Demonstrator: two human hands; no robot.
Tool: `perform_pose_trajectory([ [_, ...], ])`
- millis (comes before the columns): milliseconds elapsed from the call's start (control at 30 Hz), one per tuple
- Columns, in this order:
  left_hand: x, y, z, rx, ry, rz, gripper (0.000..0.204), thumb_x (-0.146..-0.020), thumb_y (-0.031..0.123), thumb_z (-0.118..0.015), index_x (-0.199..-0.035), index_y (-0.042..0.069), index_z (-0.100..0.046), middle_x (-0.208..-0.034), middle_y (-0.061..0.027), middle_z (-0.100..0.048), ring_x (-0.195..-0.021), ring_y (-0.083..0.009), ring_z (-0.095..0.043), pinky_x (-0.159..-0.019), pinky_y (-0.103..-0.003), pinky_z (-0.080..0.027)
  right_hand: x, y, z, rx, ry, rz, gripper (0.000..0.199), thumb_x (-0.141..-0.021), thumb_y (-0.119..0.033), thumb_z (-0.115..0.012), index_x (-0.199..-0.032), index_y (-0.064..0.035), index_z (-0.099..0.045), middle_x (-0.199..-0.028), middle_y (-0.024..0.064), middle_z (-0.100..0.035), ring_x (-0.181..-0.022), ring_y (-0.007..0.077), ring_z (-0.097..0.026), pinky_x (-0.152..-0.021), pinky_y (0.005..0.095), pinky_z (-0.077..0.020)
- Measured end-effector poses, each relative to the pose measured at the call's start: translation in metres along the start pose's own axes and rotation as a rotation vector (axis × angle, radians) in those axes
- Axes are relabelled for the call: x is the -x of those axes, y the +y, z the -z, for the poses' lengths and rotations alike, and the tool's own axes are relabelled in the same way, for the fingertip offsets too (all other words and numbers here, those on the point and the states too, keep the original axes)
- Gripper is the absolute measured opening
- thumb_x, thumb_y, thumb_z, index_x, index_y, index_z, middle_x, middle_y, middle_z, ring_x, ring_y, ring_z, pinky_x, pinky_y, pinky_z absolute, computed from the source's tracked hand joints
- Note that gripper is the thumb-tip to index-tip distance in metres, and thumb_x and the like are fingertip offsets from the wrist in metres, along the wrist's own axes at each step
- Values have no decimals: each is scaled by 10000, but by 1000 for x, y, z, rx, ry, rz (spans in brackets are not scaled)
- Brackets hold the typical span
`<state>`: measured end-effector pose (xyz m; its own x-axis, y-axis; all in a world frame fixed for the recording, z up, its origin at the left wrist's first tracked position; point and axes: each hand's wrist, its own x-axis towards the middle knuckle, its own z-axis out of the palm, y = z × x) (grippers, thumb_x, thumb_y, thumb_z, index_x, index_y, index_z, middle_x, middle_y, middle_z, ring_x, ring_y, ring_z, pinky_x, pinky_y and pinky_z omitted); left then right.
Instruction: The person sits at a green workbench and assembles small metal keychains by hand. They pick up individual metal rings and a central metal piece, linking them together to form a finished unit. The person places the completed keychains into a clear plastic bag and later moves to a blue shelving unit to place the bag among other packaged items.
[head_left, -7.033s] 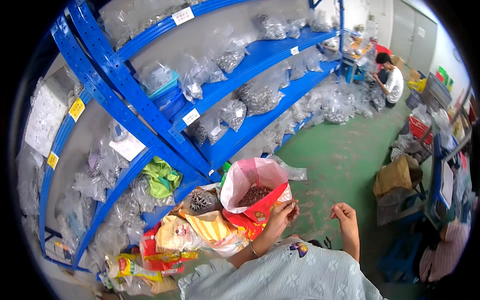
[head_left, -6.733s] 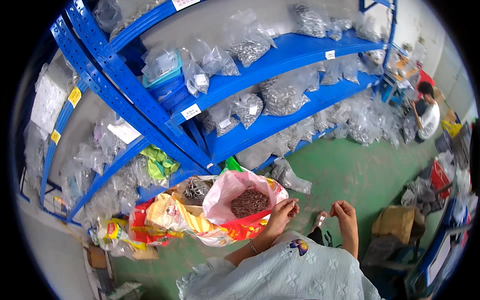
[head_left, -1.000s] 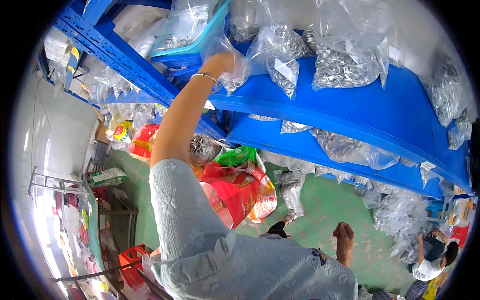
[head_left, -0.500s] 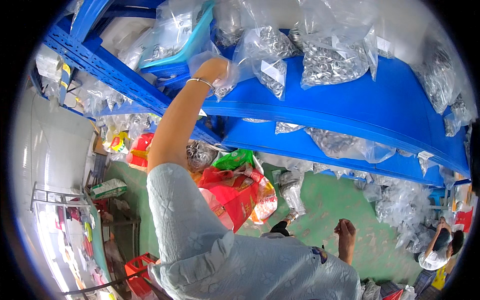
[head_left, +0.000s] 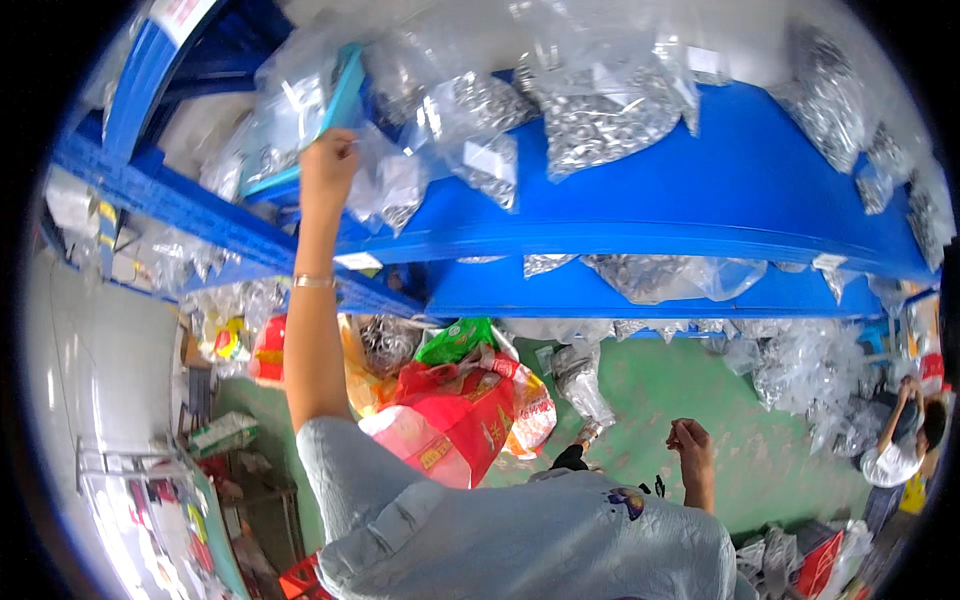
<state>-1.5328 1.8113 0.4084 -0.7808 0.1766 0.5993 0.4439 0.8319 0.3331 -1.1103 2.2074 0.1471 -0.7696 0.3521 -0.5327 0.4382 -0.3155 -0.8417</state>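
Observation:
My left hand point(head_left: 328, 165) is raised over the front of the blue shelf point(head_left: 660, 205), with its fingers curled closed. Whether anything small is in the fingers is too blurred to make out. A turquoise tray point(head_left: 345, 95) holding clear bags lies just beyond it, close to the fingers. To the right of this hand sits a small clear bag of metal parts point(head_left: 402, 195) with a white label. My right hand point(head_left: 690, 450) hangs low above the green floor, apart from the shelf. Its fingers are bent together, and their contents, if any, are hidden.
Larger clear bags of metal rings point(head_left: 610, 125) line the shelf. A lower blue shelf point(head_left: 490, 290) holds more bags. Red sacks point(head_left: 450, 420) stand on the floor below. A blue upright beam point(head_left: 130, 95) is at left; another person point(head_left: 895, 460) is at far right.
My left hand has drawn left, out of the clear bag and towards the turquoise tray's near edge. My right hand has hardly moved. The view has shifted slightly.

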Motion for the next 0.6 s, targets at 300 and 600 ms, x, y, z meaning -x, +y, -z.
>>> perform_pose_trajectory([
  [300, 51, 57, -22, 899, -2, 176, 259, -816, -60, -447, -1041, -28, -572, -702, -17, -507, -536, -92, -458, -472, -199, -360, -1, 8, 4, -53, -6, 31, 166, -868, -169, -538, -884, -7, -571, -708, 26, -569, -647, 114, -549, -597, 246, -429],
  [600, 110, 94, -78, 1691, -235, 794, 367, -738, -51, -507, -1101, -23, -463, -813, -38, -473, -790, -158, -461, -638, -245, -396, 1, 7, 12, -108, 42, 69, 175, -866, -168, -550, -892, 2, -582, -720, 32, -573, -649, 119, -554, -612, 247, -442],
])
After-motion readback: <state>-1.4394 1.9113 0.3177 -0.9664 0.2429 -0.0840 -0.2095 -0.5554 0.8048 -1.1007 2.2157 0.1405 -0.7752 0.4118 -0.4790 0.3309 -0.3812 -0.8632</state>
